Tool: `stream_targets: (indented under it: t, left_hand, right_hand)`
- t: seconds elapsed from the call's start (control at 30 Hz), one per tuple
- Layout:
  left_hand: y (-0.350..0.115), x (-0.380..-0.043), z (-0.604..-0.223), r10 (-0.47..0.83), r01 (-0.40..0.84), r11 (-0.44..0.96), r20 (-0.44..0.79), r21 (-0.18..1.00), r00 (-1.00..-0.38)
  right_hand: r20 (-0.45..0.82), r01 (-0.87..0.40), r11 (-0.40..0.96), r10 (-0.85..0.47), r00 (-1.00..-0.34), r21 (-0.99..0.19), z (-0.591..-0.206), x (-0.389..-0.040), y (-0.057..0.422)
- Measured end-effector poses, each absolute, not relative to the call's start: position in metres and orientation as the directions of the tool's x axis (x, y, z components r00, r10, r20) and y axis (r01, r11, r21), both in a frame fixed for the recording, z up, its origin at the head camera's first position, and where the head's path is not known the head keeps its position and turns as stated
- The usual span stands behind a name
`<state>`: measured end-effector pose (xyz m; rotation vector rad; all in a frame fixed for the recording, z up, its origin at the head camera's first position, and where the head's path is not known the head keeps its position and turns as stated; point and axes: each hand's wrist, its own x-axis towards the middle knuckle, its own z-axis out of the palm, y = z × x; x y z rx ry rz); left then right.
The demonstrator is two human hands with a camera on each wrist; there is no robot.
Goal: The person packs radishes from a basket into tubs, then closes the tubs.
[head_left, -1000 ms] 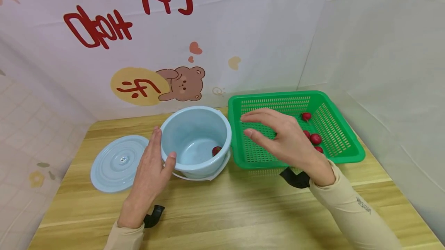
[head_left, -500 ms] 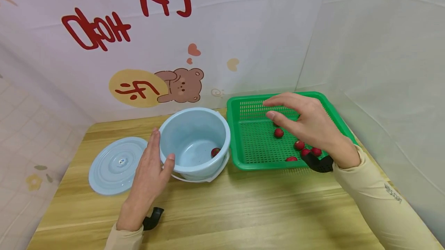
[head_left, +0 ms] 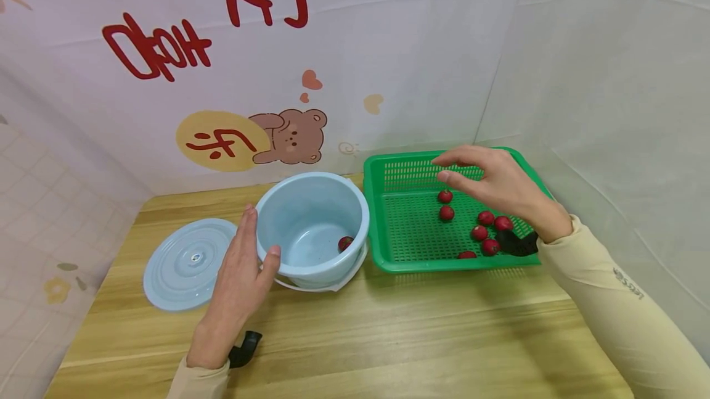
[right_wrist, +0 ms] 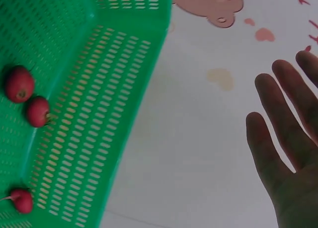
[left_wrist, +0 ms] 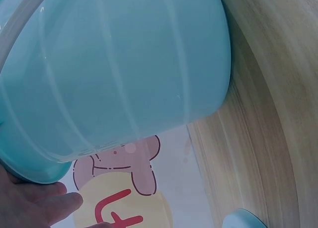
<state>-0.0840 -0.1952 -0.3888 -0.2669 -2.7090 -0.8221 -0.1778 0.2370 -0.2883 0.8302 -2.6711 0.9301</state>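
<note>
Head view, working outward from the person: what is the left hand [head_left: 238,282] doing?

It lies along the left rim of the pale blue bucket [head_left: 299,198], fingers straight and clasping nothing. The left wrist view shows them right at the rim, apparently touching it. To the left, the lid [head_left: 183,272] lies flat on the wooden table [head_left: 355,343].

And inside the bucket?

One radish [head_left: 346,243], on its floor, toward the right side.

Then the right hand [head_left: 493,186]?

It hangs over the green basket [head_left: 375,220], just right of the bucket, thumb and fingertips apart, loosely bent, nothing between them. The right wrist view agrees: spread, unloaded fingers.

Which way do the other radishes [head_left: 446,213] lie from those fingertips?

Lower, on the basket floor. Two sit one behind the other just below the thumb tip; a loose cluster [head_left: 490,246] lies farther right and closer to the person. The height between I can't tell.

Any long axis?

They look round, so I'd say none; the basket's runs left to right. The right hand is plainly nearer, since the bucket stands between the left hand and the basket.

Farthest off?

A pale cloth with a printed bear [head_left: 299,137].
</note>
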Motion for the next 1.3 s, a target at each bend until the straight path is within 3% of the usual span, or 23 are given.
stream_targets:
  t: [0.2, 0.37, 1.3]
  left_hand:
    - [-0.195, -0.084, -0.39, 0.091, 0.264, 0.819, 0.339, 0.51, -0.936]
    - [-0.195, -0.084, -0.389, 0.088, 0.259, 0.82, 0.335, 0.511, -0.938]
    - [-0.197, -0.085, -0.391, 0.094, 0.269, 0.826, 0.349, 0.496, -0.932]
  right_hand:
    - [0.162, -0.408, 0.65, -0.405, -0.9, -0.642, -0.299, -0.193, 0.251]
    - [0.034, -0.308, 0.647, -0.4, -0.916, -0.697, -0.304, -0.204, 0.26]
    - [-0.187, -0.232, 0.613, -0.54, -0.821, -0.755, -0.36, -0.246, 0.282]
